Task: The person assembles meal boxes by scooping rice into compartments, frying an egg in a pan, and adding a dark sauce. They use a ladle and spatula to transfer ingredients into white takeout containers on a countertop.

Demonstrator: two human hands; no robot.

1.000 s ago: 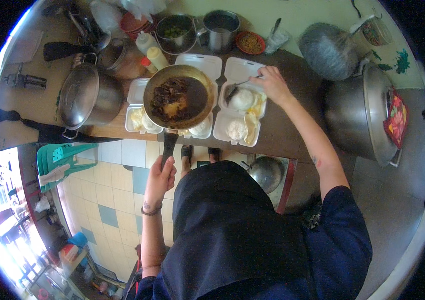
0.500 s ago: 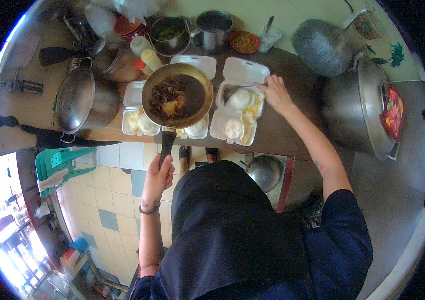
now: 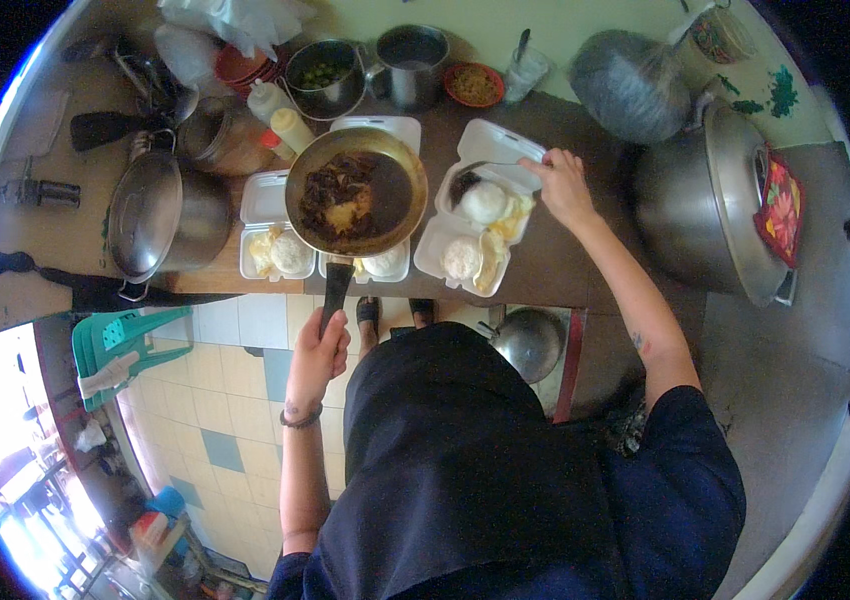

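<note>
My left hand [image 3: 317,352] is closed round the black handle of a frying pan [image 3: 393,205], held level above the counter. Dark cooked meat [image 3: 340,190] with brown sauce lies in the pan. At the right, my right hand [image 3: 563,187] pinches the corner of the raised lid of a white foam box [image 3: 490,142]. That box holds a rice mound [image 3: 486,202], egg and some dark food. Nearer me, another foam box part holds rice [image 3: 462,258] and egg. The pan partly hides a middle foam box [image 3: 400,127]; a third foam box [image 3: 265,197] stands open at its left.
Squeeze bottles [image 3: 291,130], a pot of green pieces [image 3: 323,80], a steel mug [image 3: 413,65] and a red bowl [image 3: 473,85] line the back. Large pots stand left [image 3: 170,220] and right [image 3: 695,200]. A kettle [image 3: 528,345] sits below the counter edge.
The right foam box has turned slightly and its lid has tilted, with my right hand at its corner. My left hand keeps the pan nearly still. The whole view has shifted a little.
</note>
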